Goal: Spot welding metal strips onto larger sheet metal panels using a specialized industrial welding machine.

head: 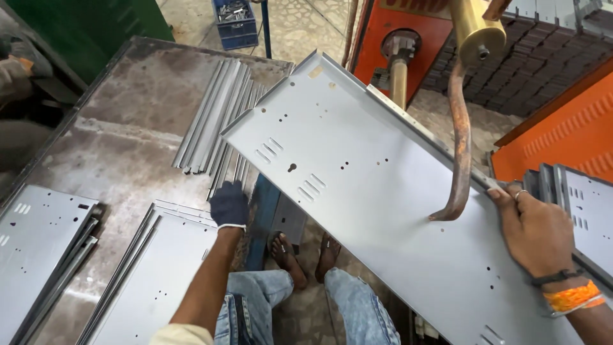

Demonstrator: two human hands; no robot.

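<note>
A large grey sheet-metal panel [377, 191] with punched holes and slots lies tilted across the middle, under a curved copper welding arm [461, 134]. My right hand [533, 233] grips the panel's right edge; it wears a ring and an orange wristband. My left hand [228, 204], in a dark glove, reaches down to a fanned pile of narrow grey metal strips [220, 121] on the worn table [128, 115] and closes on their near ends.
Stacks of similar grey panels lie at the lower left [38, 236], beside my left arm [159, 268] and at the right edge [587, 211]. An orange welding machine [562, 134] stands behind. A blue crate [236, 22] sits on the floor. My sandalled feet show below.
</note>
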